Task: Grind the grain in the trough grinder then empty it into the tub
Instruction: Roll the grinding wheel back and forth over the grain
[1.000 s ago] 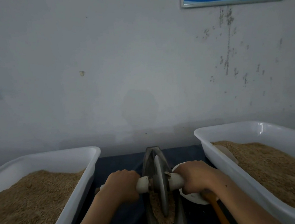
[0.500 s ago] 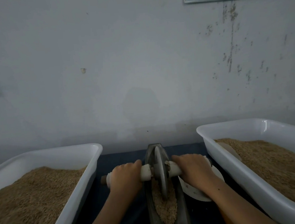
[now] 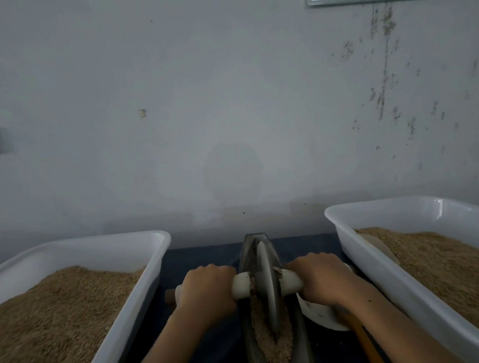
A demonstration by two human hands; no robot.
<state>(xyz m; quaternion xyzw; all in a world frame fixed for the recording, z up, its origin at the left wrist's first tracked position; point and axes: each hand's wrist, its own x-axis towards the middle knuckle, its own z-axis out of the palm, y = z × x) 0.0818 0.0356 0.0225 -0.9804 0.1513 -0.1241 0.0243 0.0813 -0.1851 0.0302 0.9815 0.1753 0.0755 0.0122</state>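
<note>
Item: trough grinder (image 3: 300,345), dark, boat-shaped, centre of dark table (image 3: 201,258), long axis running near-far.
Wheel (image 3: 266,288): metal disc, upright in the trough, approx. mid-length.
Handle (image 3: 242,285): white bar through the wheel, sticking out left & right.
My left hand (image 3: 207,291): fingers curled tight round left half of handle.
My right hand (image 3: 322,282): same, wrapped round right half.
Grain (image 3: 277,350): tan, coarse, heaped in near half of trough beside & under the wheel (looks only part-ground, my guess).
Left tub (image 3: 138,292) & right tub (image 3: 383,273): white, each side of the grinder, both well filled w/ grain.
White bowl (image 3: 320,315): under my right wrist, touching or nearly touching the trough; can't tell which.
Risks: uneven push tilts the wheel, so it rides up the wall & throws grain onto the table. Overrunning the near end spills the heap. Right forearm could knock the bowl.
</note>
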